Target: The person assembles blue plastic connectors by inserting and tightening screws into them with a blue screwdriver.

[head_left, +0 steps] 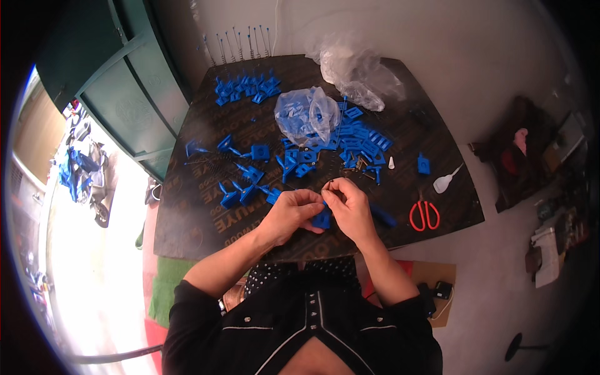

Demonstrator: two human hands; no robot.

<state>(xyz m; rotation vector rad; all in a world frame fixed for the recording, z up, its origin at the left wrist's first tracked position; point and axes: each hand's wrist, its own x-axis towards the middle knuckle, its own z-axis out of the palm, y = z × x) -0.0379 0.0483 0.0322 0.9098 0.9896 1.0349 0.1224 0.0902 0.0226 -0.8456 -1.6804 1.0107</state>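
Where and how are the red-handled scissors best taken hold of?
Probably by the handle loops, coming from the near side: the scissors lie flat with their loops nearest the person, and the blades point away.

plain grey wall point(462, 56) | dark-green panelled door point(139, 100) open, left | harsh daylight in doorway point(78, 256) | pale grey floor point(484, 275) | dark-brown printed wooden table point(415, 144) near wall | flat green mat point(167, 289)
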